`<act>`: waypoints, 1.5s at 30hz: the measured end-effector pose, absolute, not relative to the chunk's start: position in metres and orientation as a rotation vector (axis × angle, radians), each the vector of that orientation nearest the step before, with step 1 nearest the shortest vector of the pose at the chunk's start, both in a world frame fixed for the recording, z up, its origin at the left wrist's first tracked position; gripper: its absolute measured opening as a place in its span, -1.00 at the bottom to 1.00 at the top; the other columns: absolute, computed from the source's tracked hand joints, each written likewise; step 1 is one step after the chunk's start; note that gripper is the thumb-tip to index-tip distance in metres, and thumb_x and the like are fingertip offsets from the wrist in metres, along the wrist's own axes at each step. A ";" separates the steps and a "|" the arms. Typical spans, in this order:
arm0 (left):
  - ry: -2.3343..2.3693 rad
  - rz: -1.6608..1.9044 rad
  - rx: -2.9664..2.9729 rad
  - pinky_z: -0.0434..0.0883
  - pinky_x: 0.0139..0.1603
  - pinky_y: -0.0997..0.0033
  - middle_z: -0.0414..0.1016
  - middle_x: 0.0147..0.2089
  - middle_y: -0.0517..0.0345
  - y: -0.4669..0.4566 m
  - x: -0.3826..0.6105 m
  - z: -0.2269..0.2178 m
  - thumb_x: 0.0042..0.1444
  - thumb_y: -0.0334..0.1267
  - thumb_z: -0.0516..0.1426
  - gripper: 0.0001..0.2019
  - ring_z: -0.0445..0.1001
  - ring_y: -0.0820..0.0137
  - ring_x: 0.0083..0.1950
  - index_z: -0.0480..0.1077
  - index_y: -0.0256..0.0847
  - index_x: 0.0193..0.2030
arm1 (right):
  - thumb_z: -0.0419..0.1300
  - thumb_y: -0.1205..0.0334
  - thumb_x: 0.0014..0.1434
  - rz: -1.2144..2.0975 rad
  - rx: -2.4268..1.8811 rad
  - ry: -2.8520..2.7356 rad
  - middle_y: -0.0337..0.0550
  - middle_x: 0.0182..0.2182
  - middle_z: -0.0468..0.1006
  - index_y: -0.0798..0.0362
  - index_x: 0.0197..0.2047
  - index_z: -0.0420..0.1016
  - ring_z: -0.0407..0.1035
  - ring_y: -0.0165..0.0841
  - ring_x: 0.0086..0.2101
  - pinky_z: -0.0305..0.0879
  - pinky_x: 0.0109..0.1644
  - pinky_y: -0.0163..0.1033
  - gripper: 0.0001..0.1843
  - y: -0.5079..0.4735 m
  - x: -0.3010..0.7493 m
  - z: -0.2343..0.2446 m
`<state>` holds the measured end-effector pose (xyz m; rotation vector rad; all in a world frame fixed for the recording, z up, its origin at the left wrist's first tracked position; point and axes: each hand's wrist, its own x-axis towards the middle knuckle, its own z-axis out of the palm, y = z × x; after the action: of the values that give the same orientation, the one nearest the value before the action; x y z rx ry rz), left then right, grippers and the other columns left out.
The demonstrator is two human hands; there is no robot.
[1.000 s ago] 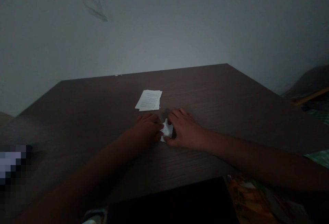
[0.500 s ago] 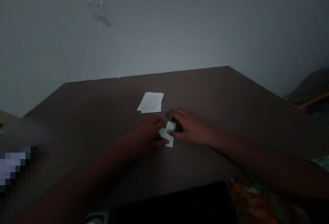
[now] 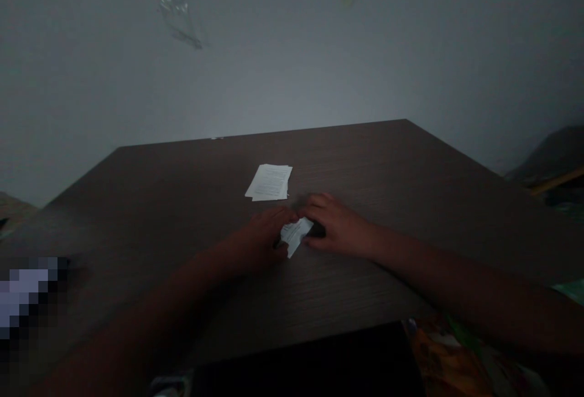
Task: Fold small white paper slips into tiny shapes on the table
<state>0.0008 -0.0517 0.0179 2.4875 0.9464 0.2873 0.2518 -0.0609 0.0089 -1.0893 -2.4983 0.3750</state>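
A small piece of printed white paper [image 3: 295, 234] lies low over the table between my two hands, turned at a slant. My left hand [image 3: 269, 236] is closed on its left side, thumb near the lower edge and fingers by the upper edge. My right hand [image 3: 332, 225] curves round the right corner, with fingertips at the top edge and the thumb against the right edge. Fingers cover parts of the sheet, so any fold is hard to make out. Just beyond the hands rests a stack of printed paper slips [image 3: 270, 182], slightly uneven at its edges.
The dark wooden table [image 3: 365, 166] reaches back to a grey wall [image 3: 301, 69]. A blurred-out object [image 3: 27, 290] sits at the left. Close to me are a black flat object [image 3: 301, 363] and a colourful orange-patterned thing [image 3: 451, 354]. Dim items stand past the right edge.
The small paper has turned between my hands and now slants. My left thumb has drawn back along it, and my right thumb has shifted from its face to its edge. The stack stays put.
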 end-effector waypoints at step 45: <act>0.548 0.308 2.561 0.52 0.32 0.17 0.68 0.15 -0.01 -0.041 0.000 0.021 0.45 -0.29 0.15 -0.81 0.64 0.23 0.18 0.61 -0.16 0.04 | 0.31 0.30 0.41 0.319 -0.937 -2.610 -0.09 -0.17 0.66 0.06 -0.15 0.66 0.50 -0.21 -0.09 0.36 0.18 -0.01 -0.92 -0.051 0.256 0.003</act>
<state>0.0004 -0.0411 0.0214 2.5610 0.5475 0.3083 0.2555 -0.0512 0.0029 -0.9372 -2.6104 0.3191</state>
